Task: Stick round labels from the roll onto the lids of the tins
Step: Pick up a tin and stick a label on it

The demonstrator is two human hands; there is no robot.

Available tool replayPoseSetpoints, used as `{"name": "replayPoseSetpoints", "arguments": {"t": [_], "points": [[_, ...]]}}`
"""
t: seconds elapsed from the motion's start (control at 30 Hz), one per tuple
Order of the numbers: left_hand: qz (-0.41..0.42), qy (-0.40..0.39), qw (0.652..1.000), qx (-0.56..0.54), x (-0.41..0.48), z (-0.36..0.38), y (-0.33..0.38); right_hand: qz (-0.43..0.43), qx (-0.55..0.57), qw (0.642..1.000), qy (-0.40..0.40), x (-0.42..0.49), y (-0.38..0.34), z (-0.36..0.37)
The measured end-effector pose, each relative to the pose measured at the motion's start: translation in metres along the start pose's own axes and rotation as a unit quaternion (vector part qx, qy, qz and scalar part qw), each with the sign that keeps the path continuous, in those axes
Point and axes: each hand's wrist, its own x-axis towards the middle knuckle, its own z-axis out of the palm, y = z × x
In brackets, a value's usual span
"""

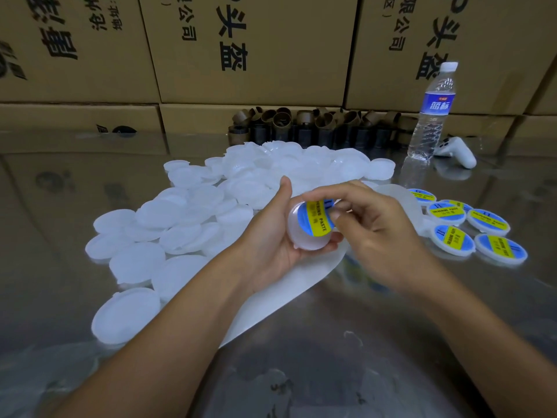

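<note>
Head: left hand [271, 247] grips tin [297, 235]; right hand [378, 230] apparently pinches label [313, 220].

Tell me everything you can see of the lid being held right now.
The lid is round, milky white plastic, tilted toward the camera above the table. The left hand cradles it from below, thumb up along its left rim. A blue round label with a yellow band and black print covers part of its top; the right hand holds the label's right edge with thumb and fingertips.
</note>
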Motion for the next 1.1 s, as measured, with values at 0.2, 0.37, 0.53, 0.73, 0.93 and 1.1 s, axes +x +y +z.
{"name": "replayPoseSetpoints", "arguments": {"t": [0.2, 0.37, 0.53, 0.73, 0.93, 1.1], "points": [[-0.011, -0.005, 1.0, 0.016, 0.0006, -0.0012, -0.0005, 0.0, -0.08, 0.996, -0.027, -0.0024, 0.0023, 0.0003], [-0.004, -0.013, 0.999, 0.038, -0.0001, -0.0006, 0.0005, -0.02, -0.153, 0.987, -0.035, -0.0032, 0.0004, 0.0013], [-0.011, -0.021, 0.999, 0.026, -0.0007, -0.0002, 0.0012, -0.02, -0.163, 0.986, -0.036, -0.0041, 0.0005, 0.0025], [-0.019, -0.03, 0.999, 0.019, -0.0022, 0.0018, 0.0036, -0.028, -0.183, 0.982, -0.032, -0.0045, 0.0024, 0.0033], [-0.018, -0.036, 0.999, 0.007, -0.0019, 0.0021, 0.0034, -0.029, -0.197, 0.98, -0.03, -0.005, 0.0028, 0.0028], [-0.022, -0.039, 0.999, -0.001, -0.0015, 0.0021, 0.0029, -0.03, -0.202, 0.978, -0.031, -0.005, 0.0031, 0.0027]]}}
